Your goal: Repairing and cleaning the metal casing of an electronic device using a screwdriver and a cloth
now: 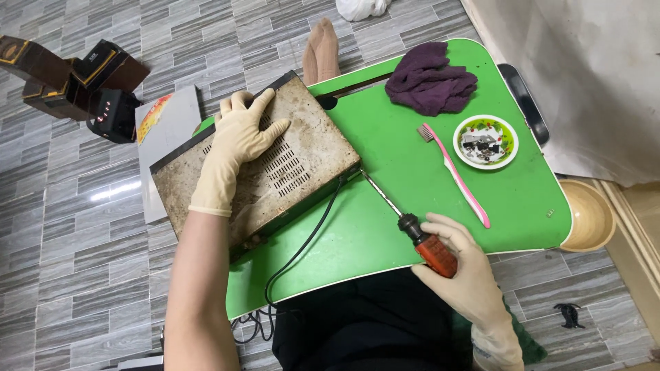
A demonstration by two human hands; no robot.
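The bright green, round-cornered lap table (412,178) serves as the landmark for all positions below. On its left half, overhanging the left edge, lies a flat, rusted and stained grey metal electronics casing (309,148) with rows of ventilation slots; its long axis runs diagonally from the table's near-left to its far-centre, and a black power cable (302,240) trails from its right corner across the table toward the near edge. The left hand (240,141), in a cream rubber glove, rests flat on the casing's top with fingers spread apart, pressing rather than gripping. At the table's near edge, right of centre, the right hand (460,264), likewise gloved, has its fingers closed around the red and black handle of a screwdriver (405,220). The shaft's long axis points away and to the left, its tip meeting the casing's right corner, so the casing lies up and left of the right fingers; the right hand is the working hand at that corner. At the table's far side sits a crumpled purple cloth (430,82). Right of centre lies a pink toothbrush (457,175), and beside it a small round green-rimmed dish (486,140) holding dark small parts.
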